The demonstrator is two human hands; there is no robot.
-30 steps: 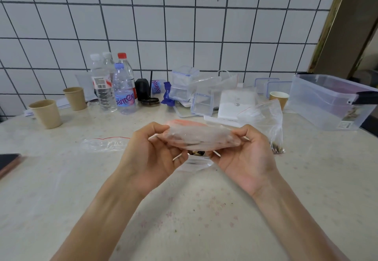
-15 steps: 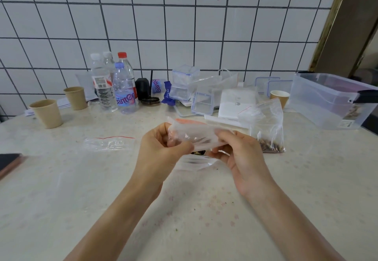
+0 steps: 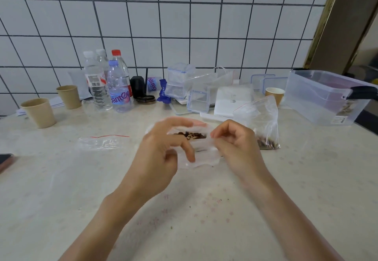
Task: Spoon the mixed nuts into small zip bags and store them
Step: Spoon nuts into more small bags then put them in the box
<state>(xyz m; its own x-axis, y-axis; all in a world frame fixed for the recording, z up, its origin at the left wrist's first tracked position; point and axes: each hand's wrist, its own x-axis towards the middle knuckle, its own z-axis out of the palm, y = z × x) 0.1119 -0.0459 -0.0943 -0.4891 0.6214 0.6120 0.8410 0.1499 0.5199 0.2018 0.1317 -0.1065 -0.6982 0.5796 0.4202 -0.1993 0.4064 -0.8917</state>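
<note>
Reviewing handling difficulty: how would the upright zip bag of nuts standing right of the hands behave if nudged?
The upright zip bag looks floppy: thin, crinkled film. Its nuts sit low, so the base probably stays while the top bends. It likely feels light, being mostly empty.

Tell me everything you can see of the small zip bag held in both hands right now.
The small clear plastic zip bag is thin, crinkled film with a pinkish-red strip along its far edge. It is held above the pale speckled table, lying roughly level. The left hand grips its left end, the right hand pinches its right end. Dark brown mixed nuts show through it.
</note>
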